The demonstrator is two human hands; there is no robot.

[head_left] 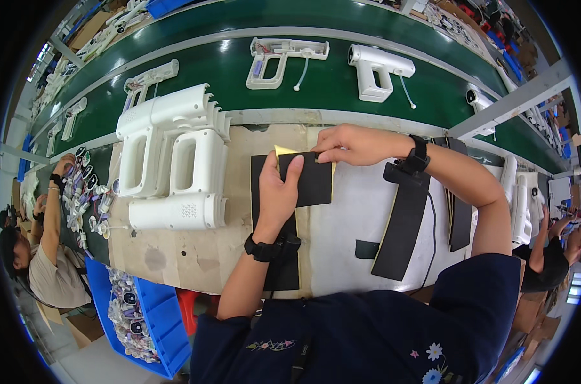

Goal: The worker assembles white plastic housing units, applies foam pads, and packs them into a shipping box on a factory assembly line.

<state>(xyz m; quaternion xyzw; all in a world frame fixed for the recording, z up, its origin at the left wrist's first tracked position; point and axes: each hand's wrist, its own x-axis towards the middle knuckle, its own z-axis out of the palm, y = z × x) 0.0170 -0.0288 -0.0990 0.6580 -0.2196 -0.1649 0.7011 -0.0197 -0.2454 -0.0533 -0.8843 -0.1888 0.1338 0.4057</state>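
My left hand (277, 192) is closed on a black foam sheet (317, 187), its thumb lying across the top face. The sheet has a thin yellow edge, and a yellow piece of backing (286, 151) sticks up at its far edge. At the sheet's far right corner, my right hand (351, 144) pinches the edge with thumb and forefinger. Another black foam strip (282, 272) lies on the table under my left wrist. To the right rest a long black foam strip (402, 233), several more strips (460, 221) and a small dark piece (367, 249).
Several white gun-shaped housings (204, 213) are stacked on the left. Beyond the table runs a green conveyor (207, 80) carrying part-assembled units (377, 67). A blue bin (165, 326) of small parts stands lower left. Other people work at both sides. A grey metal post (514, 99) slants at right.
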